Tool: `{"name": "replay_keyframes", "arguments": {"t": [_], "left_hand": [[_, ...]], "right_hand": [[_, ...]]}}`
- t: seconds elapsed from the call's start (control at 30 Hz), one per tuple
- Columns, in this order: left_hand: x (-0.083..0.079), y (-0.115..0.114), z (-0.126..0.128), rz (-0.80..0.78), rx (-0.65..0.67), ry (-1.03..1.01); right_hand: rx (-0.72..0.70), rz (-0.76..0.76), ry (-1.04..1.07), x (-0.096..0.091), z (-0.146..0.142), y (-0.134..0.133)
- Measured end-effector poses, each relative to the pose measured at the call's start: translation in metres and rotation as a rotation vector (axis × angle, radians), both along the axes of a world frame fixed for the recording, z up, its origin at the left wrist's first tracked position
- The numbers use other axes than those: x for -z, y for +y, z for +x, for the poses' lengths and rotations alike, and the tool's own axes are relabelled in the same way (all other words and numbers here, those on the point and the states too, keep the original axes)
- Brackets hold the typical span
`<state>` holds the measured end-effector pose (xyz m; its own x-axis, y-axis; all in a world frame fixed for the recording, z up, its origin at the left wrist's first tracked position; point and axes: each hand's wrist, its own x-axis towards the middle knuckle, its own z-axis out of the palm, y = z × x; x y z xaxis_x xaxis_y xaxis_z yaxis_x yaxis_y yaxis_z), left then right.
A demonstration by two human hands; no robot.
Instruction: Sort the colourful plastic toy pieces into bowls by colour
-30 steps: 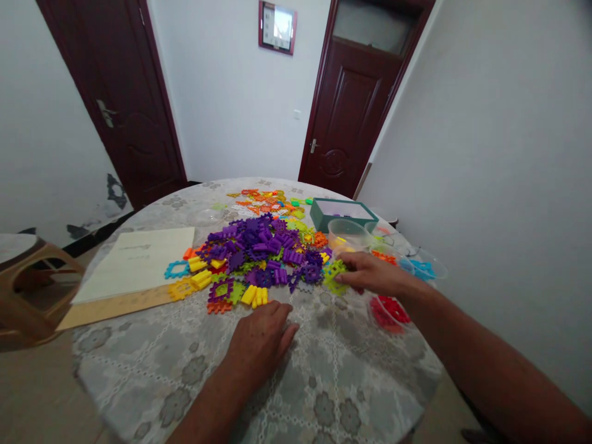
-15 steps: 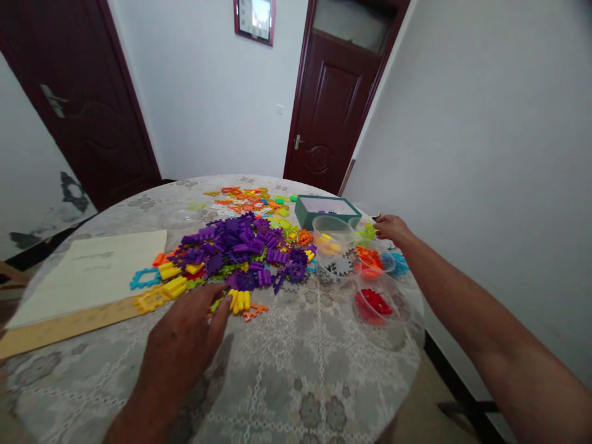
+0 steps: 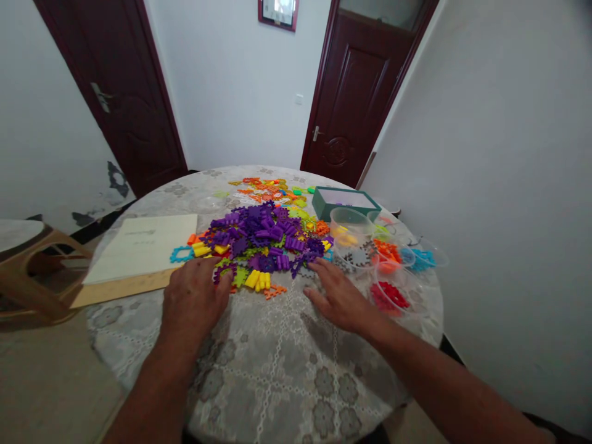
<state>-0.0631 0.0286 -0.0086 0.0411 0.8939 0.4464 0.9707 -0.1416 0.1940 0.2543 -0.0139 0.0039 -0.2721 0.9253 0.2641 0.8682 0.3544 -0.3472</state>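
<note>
Two dark red doors (image 3: 361, 105), with a framed panel (image 3: 277, 13) on the wall between; its small marks are illegible. Round desk (image 3: 272, 345), covered in grey-white flowered cloth. On it, mid-desk: pile of toothed plastic pieces (image 3: 261, 231), mostly purple, some green and yellow at the edges. Left of pile: pale sheet (image 3: 148, 246) bearing a faint row of marks, too small to read; brown strip (image 3: 127, 288) along its near edge. Right, far side: open green box (image 3: 324, 206), lettering none legible.

Left hand (image 3: 192, 293) at the pile's near-left edge, over purple and green pieces; cannot tell whether its grip is closed on one. Right hand (image 3: 342, 296) at the near-right edge, grip open, thumb and fingers apart, fingertips beside purple pieces; contact unclear.

Clear tubs (image 3: 391, 296) beyond the right hand: red, orange, blue, yellow contents. Smallest: yellow pieces (image 3: 258, 280), between the hands.
</note>
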Motion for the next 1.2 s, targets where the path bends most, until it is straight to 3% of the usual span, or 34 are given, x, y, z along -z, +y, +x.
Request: {"name": "replay_keyframes", "arguments": {"t": [0.1, 0.3, 0.47, 0.63, 0.73, 0.97, 1.2], "left_hand": [[0.005, 0.001, -0.003, -0.04, -0.027, 0.027], [0.008, 0.002, -0.002, -0.102, -0.068, 0.056], [0.0, -0.003, 0.003, -0.223, -0.073, 0.07], [-0.001, -0.003, 0.005, -0.323, -0.049, 0.028], [0.0, -0.003, 0.007, -0.352, -0.046, 0.027], [-0.001, -0.006, 0.016, -0.388, -0.008, 0.093], [0.006, -0.015, 0.034, -0.365, 0.165, 0.063]], "right_hand": [[0.135, 0.003, -0.089, 0.026, -0.022, 0.027], [0.347, 0.04, -0.165, 0.036, -0.028, 0.079], [0.467, -0.007, -0.182, 0.041, -0.036, 0.082], [0.492, -0.03, -0.203, 0.037, -0.043, 0.075], [0.419, -0.039, -0.191, 0.033, -0.047, 0.065], [0.062, -0.012, -0.142, 0.029, -0.056, 0.019], [-0.399, -0.044, -0.111, 0.02, -0.026, -0.01]]}}
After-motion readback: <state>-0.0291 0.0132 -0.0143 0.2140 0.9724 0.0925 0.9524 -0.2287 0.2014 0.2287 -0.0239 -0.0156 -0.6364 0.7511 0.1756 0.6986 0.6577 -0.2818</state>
